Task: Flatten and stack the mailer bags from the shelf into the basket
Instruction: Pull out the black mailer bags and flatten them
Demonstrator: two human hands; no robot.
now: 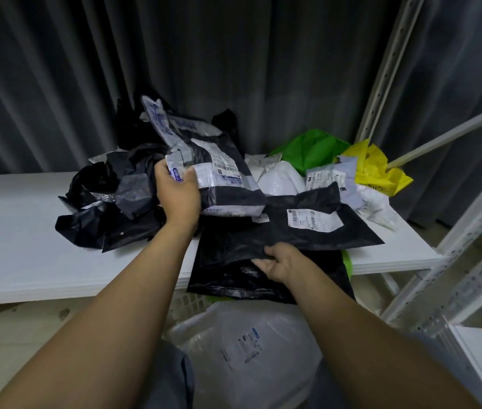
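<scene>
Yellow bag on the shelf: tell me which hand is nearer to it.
Right. The right hand grips a black mailer, below and left of the yellow bag; the left hand holds a labelled mailer farther left.

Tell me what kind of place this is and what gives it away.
Probably a storeroom or parcel-handling corner: a heap of crumpled mailer bags with shipping labels lies on a white shelf, held by slotted metal uprights, with a white plastic basket below and a grey curtain behind.
</scene>
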